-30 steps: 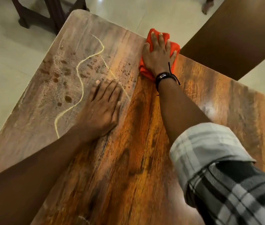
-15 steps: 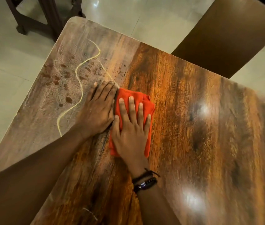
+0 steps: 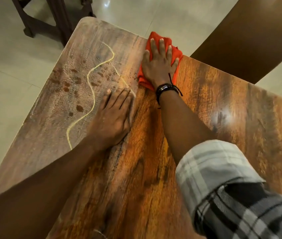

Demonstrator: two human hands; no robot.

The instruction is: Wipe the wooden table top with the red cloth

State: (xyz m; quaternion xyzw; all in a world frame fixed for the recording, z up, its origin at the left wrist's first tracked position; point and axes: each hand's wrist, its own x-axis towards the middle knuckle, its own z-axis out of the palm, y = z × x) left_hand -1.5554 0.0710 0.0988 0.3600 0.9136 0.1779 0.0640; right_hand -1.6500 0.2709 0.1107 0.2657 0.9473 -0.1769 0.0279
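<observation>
No containers in view, just a wooden table top [image 3: 180,152] w/ two hands on it. Red cloth [image 3: 175,54] sits at the far edge of the table, approx 12 o'clock from the view's centre, bunched up; its long axis runs roughly 12-to-6, far end poking just past the table edge, near end bulging out at 7 o'clock below the wrist. Right hand [image 3: 159,64] lies flat on top of the cloth, palm down, fingers straight and slightly spread, tips pointing to 12 o'clock; pressing, not gripping. Black wristband [image 3: 167,87] on that wrist, plaid sleeve [image 3: 223,187] rolled up at approx 5 o'clock. Left hand [image 3: 112,116] is flat on the bare wood at approx 7 o'clock from the cloth, apart from it, fingers close together, pointing to 1 o'clock. L side of the table looks dull, w/ dark spots [image 3: 79,108] and a wavy yellow line [image 3: 91,94] running 12-to-6; R side is glossy orange-brown w/ a light glare. Brown chair back [image 3: 249,37] at 2 o'clock, just beside the cloth corner; dark furniture legs [image 3: 57,19] at 11 o'clock on the pale tile floor [image 3: 7,66].
</observation>
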